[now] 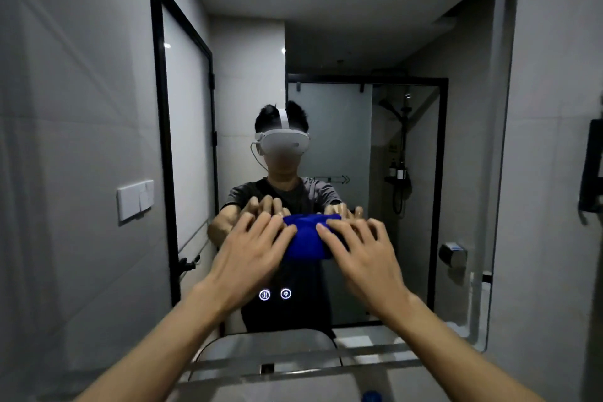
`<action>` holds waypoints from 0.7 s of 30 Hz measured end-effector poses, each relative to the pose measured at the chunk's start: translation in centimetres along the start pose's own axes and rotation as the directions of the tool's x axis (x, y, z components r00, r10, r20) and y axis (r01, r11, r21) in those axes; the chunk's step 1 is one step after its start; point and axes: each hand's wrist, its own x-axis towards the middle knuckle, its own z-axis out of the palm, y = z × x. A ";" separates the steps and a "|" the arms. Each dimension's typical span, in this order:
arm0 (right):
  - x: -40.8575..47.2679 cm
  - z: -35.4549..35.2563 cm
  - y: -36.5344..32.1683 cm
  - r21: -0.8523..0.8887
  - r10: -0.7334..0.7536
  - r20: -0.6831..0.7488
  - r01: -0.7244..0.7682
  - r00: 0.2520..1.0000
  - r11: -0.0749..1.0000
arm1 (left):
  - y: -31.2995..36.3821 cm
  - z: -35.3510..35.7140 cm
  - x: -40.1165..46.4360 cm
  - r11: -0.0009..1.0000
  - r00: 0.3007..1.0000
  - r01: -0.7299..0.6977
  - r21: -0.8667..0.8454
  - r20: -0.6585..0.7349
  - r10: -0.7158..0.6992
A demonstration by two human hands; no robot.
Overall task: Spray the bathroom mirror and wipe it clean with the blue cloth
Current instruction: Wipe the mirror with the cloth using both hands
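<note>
Both your left hand [253,250] and right hand [355,251] lie flat, fingers spread, pressing the bunched blue cloth [305,238] against the mirror [359,42]. Below it glow two round touch icons [275,294]; no readable writing shows.

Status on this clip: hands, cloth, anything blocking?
Left hand and right hand flat, pressing blue cloth on mirror. Wiping mid-mirror. Nothing in the way.
</note>
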 end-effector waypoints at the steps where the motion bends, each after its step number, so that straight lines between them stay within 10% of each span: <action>1: 1.6 -0.4 0.8 -0.020 -0.008 -0.008 0.008 1.000 1.000 | -1.0 -0.5 1.1 1.000 1.000 0.007 0.018 -0.007 -0.007; 21: 25.3 -7.1 12.2 -0.284 0.092 -0.075 -0.110 0.993 0.952 | -12.6 -9.1 21.2 0.958 0.962 0.252 0.138 -0.144 -0.232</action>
